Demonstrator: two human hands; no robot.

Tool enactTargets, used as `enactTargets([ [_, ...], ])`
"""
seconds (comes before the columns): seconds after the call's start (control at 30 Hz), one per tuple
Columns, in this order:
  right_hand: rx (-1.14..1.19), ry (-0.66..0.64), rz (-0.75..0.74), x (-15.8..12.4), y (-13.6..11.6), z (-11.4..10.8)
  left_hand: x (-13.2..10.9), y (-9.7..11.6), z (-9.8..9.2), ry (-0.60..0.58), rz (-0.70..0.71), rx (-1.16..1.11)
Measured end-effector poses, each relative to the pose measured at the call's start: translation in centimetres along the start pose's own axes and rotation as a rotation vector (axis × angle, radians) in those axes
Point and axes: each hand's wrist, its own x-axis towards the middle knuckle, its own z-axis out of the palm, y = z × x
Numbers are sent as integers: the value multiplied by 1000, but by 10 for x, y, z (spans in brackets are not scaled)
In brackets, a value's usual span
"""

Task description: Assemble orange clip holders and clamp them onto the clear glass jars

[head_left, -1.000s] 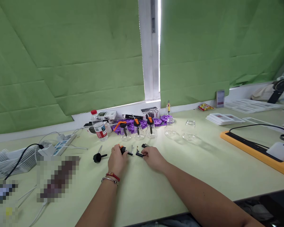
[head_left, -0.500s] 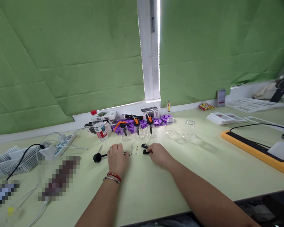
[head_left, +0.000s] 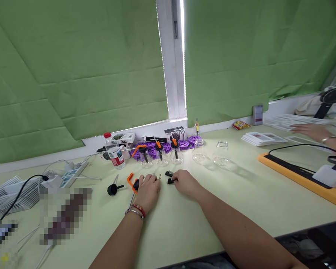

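My left hand [head_left: 148,192] lies palm down on the table with its fingers stretched out, and small metal bits [head_left: 159,175] show just past its fingertips. Partly hidden beside it is an orange crank handle [head_left: 130,178] with a black part and a metal rod. My right hand [head_left: 187,182] is closed, its fingertips on a small black plastic piece [head_left: 170,181]. Another black piece [head_left: 168,173] lies just beyond it. To the left of my hands is a black cup-shaped part [head_left: 112,189] with a short handle.
Several clear glass jars [head_left: 221,155] stand behind my hands, some with black and orange tops. A red-capped water bottle [head_left: 114,151] and purple lattice parts [head_left: 154,149] are further back. Cables and a power strip [head_left: 74,174] lie left. Another person's hand [head_left: 310,130] reaches in at right.
My left hand has shifted right, toward the small metal bits, uncovering the orange crank handle. My right hand stays at the black piece. Another person's hand has appeared at the far right.
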Motion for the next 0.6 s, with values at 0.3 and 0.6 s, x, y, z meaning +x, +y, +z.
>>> enactTargets([
  [0.3, 37, -14, -57, 3, 6, 0, 4, 18, 2, -11, 39, -28],
  [0.6, 89, -23, 22, 7, 14, -7, 4, 13, 8, 8, 35, -38],
])
